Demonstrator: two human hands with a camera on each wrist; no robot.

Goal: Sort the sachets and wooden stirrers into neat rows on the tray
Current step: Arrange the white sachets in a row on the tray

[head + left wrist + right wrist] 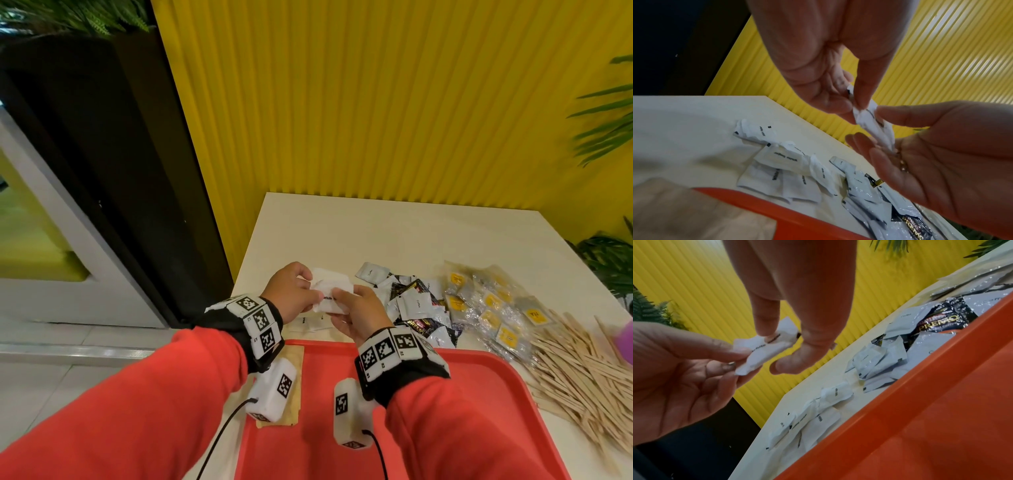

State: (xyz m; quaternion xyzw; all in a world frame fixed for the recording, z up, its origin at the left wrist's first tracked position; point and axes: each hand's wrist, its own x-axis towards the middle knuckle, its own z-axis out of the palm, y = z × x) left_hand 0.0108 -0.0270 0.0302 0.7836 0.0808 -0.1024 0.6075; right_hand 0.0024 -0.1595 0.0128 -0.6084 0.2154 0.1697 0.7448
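Note:
Both hands hold a small stack of white sugar sachets [331, 288] in the air above the table, just behind the red tray [462, 394]. My left hand [308, 284] pinches the stack's left end [869, 120] between thumb and fingers. My right hand [344, 299] pinches the other end [768, 344]. More white sugar sachets [777, 170] lie loose on the table below the hands. A brown sachet [293, 363] lies on the tray's left part. Wooden stirrers [582, 373] are heaped to the right of the tray.
Grey and black coffee sachets [416, 306] and clear sachets with yellow labels [493, 301] are piled behind the tray. The cream table [394, 233] ends at a yellow ribbed wall. A purple object [627, 339] shows at the right edge, with plants [609, 260] nearby.

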